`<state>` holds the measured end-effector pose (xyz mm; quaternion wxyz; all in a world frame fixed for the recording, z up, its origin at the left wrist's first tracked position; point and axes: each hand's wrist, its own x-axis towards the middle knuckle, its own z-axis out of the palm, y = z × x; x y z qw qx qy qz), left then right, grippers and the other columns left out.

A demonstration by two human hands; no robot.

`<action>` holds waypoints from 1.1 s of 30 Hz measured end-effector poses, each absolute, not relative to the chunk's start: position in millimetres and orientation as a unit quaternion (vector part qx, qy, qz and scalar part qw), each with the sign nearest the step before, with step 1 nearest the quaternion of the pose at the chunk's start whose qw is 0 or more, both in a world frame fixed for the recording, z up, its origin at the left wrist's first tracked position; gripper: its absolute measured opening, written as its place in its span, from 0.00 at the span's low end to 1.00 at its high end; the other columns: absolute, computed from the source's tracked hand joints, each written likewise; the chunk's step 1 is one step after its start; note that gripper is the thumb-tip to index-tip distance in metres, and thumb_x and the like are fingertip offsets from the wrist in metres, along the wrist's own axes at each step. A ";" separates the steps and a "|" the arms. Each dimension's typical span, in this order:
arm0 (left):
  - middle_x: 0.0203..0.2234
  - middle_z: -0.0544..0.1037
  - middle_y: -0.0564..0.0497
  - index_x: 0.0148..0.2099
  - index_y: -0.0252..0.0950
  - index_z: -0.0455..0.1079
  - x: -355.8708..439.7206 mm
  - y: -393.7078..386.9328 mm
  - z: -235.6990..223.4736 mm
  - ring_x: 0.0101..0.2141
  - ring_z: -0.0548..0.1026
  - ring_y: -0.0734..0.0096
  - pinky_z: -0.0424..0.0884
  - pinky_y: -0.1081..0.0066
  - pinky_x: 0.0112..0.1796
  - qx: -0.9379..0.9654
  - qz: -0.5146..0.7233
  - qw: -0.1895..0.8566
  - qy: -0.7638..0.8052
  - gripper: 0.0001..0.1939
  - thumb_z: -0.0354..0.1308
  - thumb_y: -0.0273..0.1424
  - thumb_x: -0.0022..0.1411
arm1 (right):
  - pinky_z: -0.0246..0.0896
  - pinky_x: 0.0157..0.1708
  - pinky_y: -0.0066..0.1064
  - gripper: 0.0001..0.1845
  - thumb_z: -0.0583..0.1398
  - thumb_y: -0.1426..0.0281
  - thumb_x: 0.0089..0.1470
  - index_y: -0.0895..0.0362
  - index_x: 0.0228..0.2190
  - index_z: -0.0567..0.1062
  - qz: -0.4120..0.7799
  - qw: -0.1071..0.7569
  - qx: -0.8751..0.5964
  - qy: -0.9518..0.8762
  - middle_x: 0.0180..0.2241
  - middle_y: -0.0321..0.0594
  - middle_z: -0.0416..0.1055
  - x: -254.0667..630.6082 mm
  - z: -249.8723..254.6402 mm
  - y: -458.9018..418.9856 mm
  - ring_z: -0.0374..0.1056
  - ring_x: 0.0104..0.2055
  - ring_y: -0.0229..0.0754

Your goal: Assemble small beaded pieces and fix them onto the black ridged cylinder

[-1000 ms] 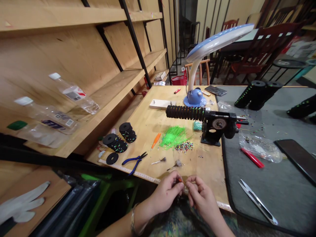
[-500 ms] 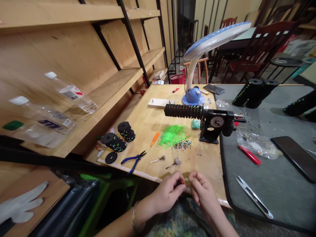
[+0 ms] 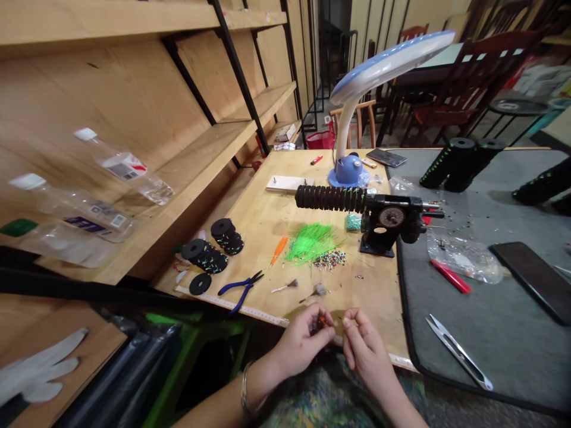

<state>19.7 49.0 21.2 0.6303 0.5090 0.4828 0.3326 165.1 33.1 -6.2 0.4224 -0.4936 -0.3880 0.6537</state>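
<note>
At the table's front edge my left hand [image 3: 306, 342] is curled around a small dark thing with an orange part [image 3: 322, 321]; its kind is mostly hidden by the fingers. Close beside it, my right hand [image 3: 366, 345] is pinched, thumb against forefinger, on something too small to make out. Just beyond the hands lie two small grey-tufted pieces, one a brush-like tuft [image 3: 318, 290]. Further back are green bristle-like strands [image 3: 311, 242], a heap of mixed tiny beads [image 3: 330, 260] and an orange pointed tool [image 3: 278, 251].
Blue-handled pliers [image 3: 241, 290] and stacked black foam discs [image 3: 204, 255] lie left. A black winding device [image 3: 387, 220] carries a row of black discs. Behind it stands a desk lamp [image 3: 347, 169]. Thread snips [image 3: 459, 352], a red pen-like tool [image 3: 450, 277] and a phone [image 3: 530, 282] rest on the grey mat.
My left fingers have opened slightly and turned, showing more of the orange part. The right hand stays pinched and has shifted only a little.
</note>
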 end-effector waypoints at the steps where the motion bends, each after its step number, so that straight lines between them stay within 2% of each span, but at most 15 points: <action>1: 0.28 0.68 0.53 0.35 0.35 0.64 20.1 49.5 20.8 0.29 0.68 0.73 0.64 0.72 0.32 0.500 0.330 0.637 0.486 0.08 0.59 0.33 0.58 | 0.36 0.11 0.20 0.25 0.53 0.43 0.53 0.53 0.31 0.60 0.652 0.424 -0.495 -0.387 0.07 0.17 0.51 164.7 -6.0 32.9 0.41 0.09 0.30; 5: 0.21 0.66 0.57 0.33 0.35 0.64 19.3 51.3 16.4 0.22 0.65 0.76 0.62 0.74 0.27 0.493 0.322 0.648 0.483 0.04 0.56 0.30 0.57 | 0.36 0.12 0.20 0.24 0.53 0.44 0.54 0.52 0.30 0.59 0.648 0.420 -0.503 -0.388 0.07 0.18 0.51 163.6 -4.1 32.9 0.41 0.09 0.30; 8: 0.21 0.67 0.56 0.31 0.35 0.66 18.2 52.2 13.8 0.24 0.66 0.74 0.61 0.74 0.28 0.543 0.315 0.596 0.501 0.01 0.55 0.25 0.54 | 0.37 0.11 0.20 0.24 0.52 0.43 0.53 0.52 0.30 0.59 0.647 0.414 -0.505 -0.394 0.07 0.18 0.51 163.3 -5.0 32.5 0.42 0.09 0.30; 11: 0.23 0.68 0.55 0.30 0.34 0.67 19.0 52.1 14.2 0.26 0.66 0.73 0.62 0.75 0.30 0.584 0.310 0.543 0.518 0.03 0.55 0.23 0.51 | 0.38 0.12 0.20 0.24 0.52 0.43 0.54 0.52 0.30 0.59 0.643 0.415 -0.504 -0.400 0.08 0.18 0.51 162.8 -6.5 31.5 0.43 0.09 0.31; 16: 0.18 0.61 0.59 0.32 0.33 0.69 23.1 50.2 18.4 0.21 0.58 0.77 0.54 0.76 0.23 0.572 0.295 0.544 0.538 0.03 0.55 0.25 0.54 | 0.43 0.14 0.22 0.24 0.52 0.44 0.55 0.52 0.30 0.60 0.648 0.416 -0.488 -0.410 0.10 0.20 0.53 160.5 -3.5 31.0 0.46 0.12 0.32; 19: 0.19 0.63 0.57 0.33 0.33 0.71 24.1 50.4 22.4 0.21 0.59 0.76 0.55 0.75 0.23 0.578 0.296 0.532 0.543 0.04 0.56 0.28 0.56 | 0.45 0.17 0.23 0.23 0.52 0.45 0.56 0.52 0.29 0.60 0.647 0.428 -0.473 -0.419 0.12 0.22 0.55 162.2 -2.4 31.8 0.48 0.14 0.32; 23: 0.24 0.69 0.54 0.38 0.33 0.71 19.8 53.6 28.4 0.26 0.66 0.73 0.62 0.75 0.28 0.570 0.321 0.533 0.536 0.06 0.57 0.29 0.57 | 0.45 0.19 0.24 0.19 0.55 0.51 0.57 0.54 0.34 0.65 0.619 0.410 -0.491 -0.455 0.15 0.23 0.52 170.2 -4.7 32.4 0.49 0.18 0.34; 26: 0.29 0.72 0.51 0.40 0.34 0.68 14.1 57.3 31.1 0.31 0.70 0.70 0.66 0.73 0.33 0.551 0.343 0.557 0.519 0.07 0.57 0.29 0.58 | 0.50 0.23 0.26 0.14 0.57 0.58 0.56 0.55 0.28 0.67 0.579 0.385 -0.505 -0.511 0.20 0.27 0.55 174.7 -5.6 32.6 0.53 0.22 0.35; 28: 0.29 0.72 0.51 0.37 0.34 0.68 11.4 59.7 31.9 0.30 0.70 0.70 0.66 0.73 0.33 0.553 0.348 0.546 0.523 0.05 0.56 0.30 0.60 | 0.51 0.24 0.26 0.13 0.56 0.62 0.56 0.55 0.24 0.64 0.558 0.382 -0.509 -0.533 0.21 0.29 0.57 174.8 -5.3 32.3 0.55 0.23 0.36; 33: 0.24 0.69 0.55 0.35 0.35 0.66 12.0 63.2 32.3 0.26 0.68 0.74 0.64 0.75 0.30 0.511 0.398 0.565 0.511 0.07 0.57 0.33 0.61 | 0.51 0.23 0.26 0.12 0.53 0.65 0.57 0.53 0.23 0.62 0.551 0.374 -0.513 -0.542 0.16 0.28 0.60 170.9 -3.7 29.6 0.57 0.20 0.36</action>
